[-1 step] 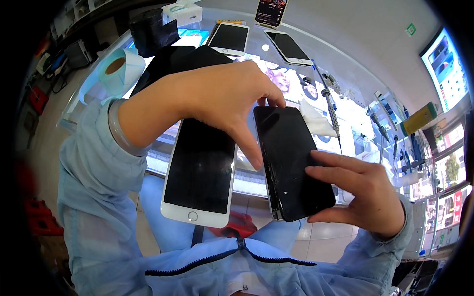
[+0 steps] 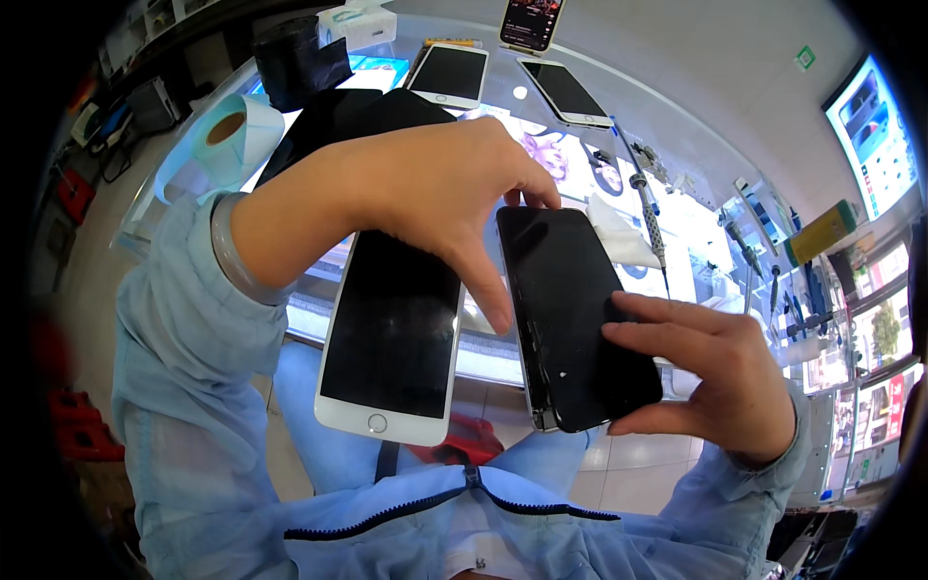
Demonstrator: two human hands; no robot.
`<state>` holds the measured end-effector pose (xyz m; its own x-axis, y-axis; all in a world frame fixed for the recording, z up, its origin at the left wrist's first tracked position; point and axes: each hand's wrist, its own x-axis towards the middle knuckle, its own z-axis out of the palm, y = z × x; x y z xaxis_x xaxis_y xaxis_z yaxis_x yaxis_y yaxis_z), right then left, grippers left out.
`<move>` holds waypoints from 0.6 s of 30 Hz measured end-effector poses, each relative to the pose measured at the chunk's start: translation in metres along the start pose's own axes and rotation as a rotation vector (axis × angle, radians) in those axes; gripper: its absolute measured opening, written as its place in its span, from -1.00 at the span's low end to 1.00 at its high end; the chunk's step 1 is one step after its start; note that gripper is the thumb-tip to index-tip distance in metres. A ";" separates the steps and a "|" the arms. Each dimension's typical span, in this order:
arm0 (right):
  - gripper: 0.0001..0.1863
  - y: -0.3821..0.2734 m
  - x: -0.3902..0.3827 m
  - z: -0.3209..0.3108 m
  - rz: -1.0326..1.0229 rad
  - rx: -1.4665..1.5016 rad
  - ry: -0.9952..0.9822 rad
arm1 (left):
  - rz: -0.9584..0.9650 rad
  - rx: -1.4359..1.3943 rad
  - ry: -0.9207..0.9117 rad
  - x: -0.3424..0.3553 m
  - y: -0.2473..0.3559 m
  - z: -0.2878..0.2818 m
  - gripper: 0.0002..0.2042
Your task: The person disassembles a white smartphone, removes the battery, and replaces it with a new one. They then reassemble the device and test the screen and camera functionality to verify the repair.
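A black phone (image 2: 565,300) lies screen up at the near edge of the glass counter. Its left side shows a gap, with the dark screen panel sitting slightly off the frame at the lower end. My left hand (image 2: 435,188) arches over from the left, closed round the phone's upper end, fingertips at the top edge and thumb at the left side. Two fingers of my right hand (image 2: 720,362) press on the screen, while its thumb rests at the lower right corner. Under my left wrist lies a white phone (image 2: 391,329), its top hidden.
Two white phones (image 2: 451,75) (image 2: 565,94) lie farther back, and a lit phone (image 2: 530,26) stands behind them. A soldering iron (image 2: 650,213) and a white tissue (image 2: 619,235) are to the right. At left are a label roll (image 2: 237,135) and black bags (image 2: 290,68).
My right hand has shifted slightly to the right, and the screen's lower right corner has moved with it. My left hand stays almost in place.
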<state>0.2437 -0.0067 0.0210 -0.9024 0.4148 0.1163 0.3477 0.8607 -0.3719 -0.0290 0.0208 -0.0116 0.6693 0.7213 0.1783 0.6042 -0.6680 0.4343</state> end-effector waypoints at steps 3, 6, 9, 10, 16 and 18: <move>-0.33 0.007 0.006 -0.015 -0.006 0.108 0.061 | 0.056 0.001 0.041 -0.003 -0.001 -0.002 -0.28; -0.41 0.010 0.016 -0.038 0.180 0.188 0.212 | 0.005 -0.133 0.065 0.015 -0.004 0.004 -0.51; -0.50 0.035 0.054 -0.046 0.043 0.181 0.308 | -0.005 -0.206 0.184 0.005 -0.019 0.009 -0.72; -0.51 0.044 0.062 -0.045 -0.026 0.205 0.367 | -0.055 -0.129 0.213 0.003 -0.016 0.008 -0.75; -0.50 0.087 0.057 -0.020 -0.001 0.221 0.521 | -0.109 -0.115 0.220 0.005 -0.019 0.004 -0.69; -0.60 0.092 0.051 -0.014 0.063 0.144 0.414 | -0.139 -0.149 0.244 0.004 -0.019 0.005 -0.69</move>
<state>0.2337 0.0978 0.0053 -0.6926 0.5739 0.4370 0.3336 0.7920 -0.5114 -0.0359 0.0360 -0.0233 0.4507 0.8383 0.3068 0.6007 -0.5390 0.5904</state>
